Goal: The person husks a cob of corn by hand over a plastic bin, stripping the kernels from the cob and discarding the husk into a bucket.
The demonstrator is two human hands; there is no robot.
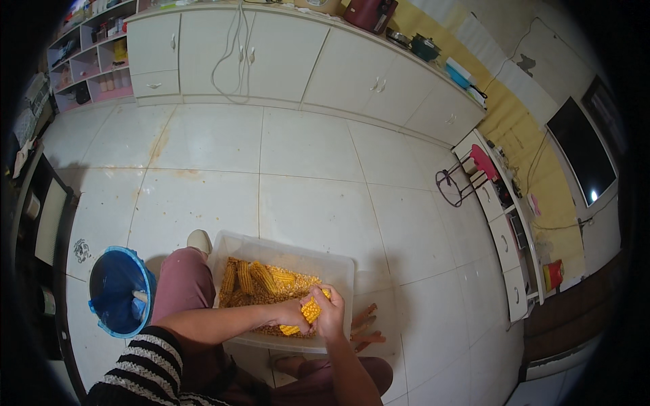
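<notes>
Both my hands grip yellow corn over a clear plastic bin (284,244). My left hand (294,314) comes in from the left and is closed on an ear of corn (289,330). My right hand (330,310) is pressed close beside it, with yellow corn (311,308) showing between the two hands. Whether this is one ear or two cannot be told. Inside the bin, several whole ears of corn (245,277) lie at the left on loose kernels (304,280).
A blue-lined waste bin (122,330) stands left of my leg. Several bare corncobs (366,325) lie on the tiled floor (310,203) right of the bin. White cabinets (279,61) run along the far wall; a red-seated stool (482,161) stands by a white desk (502,238).
</notes>
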